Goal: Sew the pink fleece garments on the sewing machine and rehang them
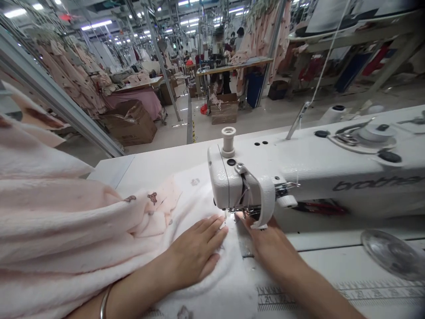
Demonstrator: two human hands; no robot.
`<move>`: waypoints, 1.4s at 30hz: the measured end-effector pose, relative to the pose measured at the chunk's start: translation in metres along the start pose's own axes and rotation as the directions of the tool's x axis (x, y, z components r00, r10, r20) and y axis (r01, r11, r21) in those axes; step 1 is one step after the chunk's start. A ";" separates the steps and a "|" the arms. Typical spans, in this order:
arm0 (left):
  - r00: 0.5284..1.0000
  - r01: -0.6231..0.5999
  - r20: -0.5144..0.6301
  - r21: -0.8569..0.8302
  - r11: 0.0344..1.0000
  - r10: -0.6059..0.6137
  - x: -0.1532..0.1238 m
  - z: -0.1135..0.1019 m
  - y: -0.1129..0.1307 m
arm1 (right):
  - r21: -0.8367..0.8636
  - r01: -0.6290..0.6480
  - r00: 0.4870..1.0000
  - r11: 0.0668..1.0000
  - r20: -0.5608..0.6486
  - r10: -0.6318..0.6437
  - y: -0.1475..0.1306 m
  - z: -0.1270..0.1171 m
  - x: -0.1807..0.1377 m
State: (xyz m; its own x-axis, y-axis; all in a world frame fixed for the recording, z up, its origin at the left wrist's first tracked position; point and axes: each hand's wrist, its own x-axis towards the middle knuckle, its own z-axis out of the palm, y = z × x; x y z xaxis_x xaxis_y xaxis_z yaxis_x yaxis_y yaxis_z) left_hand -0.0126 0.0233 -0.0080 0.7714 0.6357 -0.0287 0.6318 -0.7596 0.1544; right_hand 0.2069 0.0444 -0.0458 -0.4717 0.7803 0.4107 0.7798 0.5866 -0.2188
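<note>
A white sewing machine (244, 181) marked "brother" stands over a plush fabric (202, 181), white and pale pink with small printed animals. My left hand (194, 250) lies flat on the fabric, fingers stretched out, their tips just left of the needle area (226, 217). A metal bangle (104, 303) circles the left wrist. On the other side, my right hand (270, 243) reaches in close to the presser foot, by the fabric's edge. Its fingers are mostly hidden behind the machine head and a curved white strip (268, 199), so their grip cannot be made out.
A printed ruler scale (361, 293) runs along the table's front edge. A clear round disc (392, 253) lies at the right. Red-handled scissors or snips (322, 207) lie beneath the machine arm. Cardboard boxes (129, 122), hanging pink garments and other people at workstations are beyond.
</note>
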 end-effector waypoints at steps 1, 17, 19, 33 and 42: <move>1.000 -0.002 -0.001 -0.004 1.000 0.002 0.000 0.000 -0.001 | 0.004 0.012 1.000 1.000 -0.025 -0.012 -0.007 0.000 -0.010; 0.997 0.011 -0.073 -0.007 1.000 -0.011 0.000 0.002 -0.006 | -0.080 0.000 0.995 0.997 -0.103 -0.008 -0.024 0.015 -0.023; 0.998 0.008 -0.068 -0.008 1.000 -0.009 0.001 0.000 -0.007 | -0.103 0.001 0.996 0.995 -0.088 -0.010 -0.023 0.014 -0.023; 0.998 0.014 -0.053 -0.039 0.999 -0.016 0.007 -0.003 -0.016 | -0.072 -0.018 0.995 0.997 -0.104 0.010 -0.023 0.012 -0.024; 0.996 0.046 -0.077 -0.042 0.998 -0.049 0.013 -0.001 -0.025 | 0.001 -0.046 0.997 0.999 -0.062 0.045 -0.023 0.012 -0.028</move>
State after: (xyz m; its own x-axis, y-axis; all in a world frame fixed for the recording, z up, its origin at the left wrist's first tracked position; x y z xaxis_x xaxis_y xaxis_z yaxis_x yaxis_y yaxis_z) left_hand -0.0184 0.0505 -0.0111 0.7311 0.6811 0.0396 0.6631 -0.7230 0.1940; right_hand 0.1974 0.0112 -0.0626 -0.4093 0.7911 0.4545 0.7999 0.5507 -0.2383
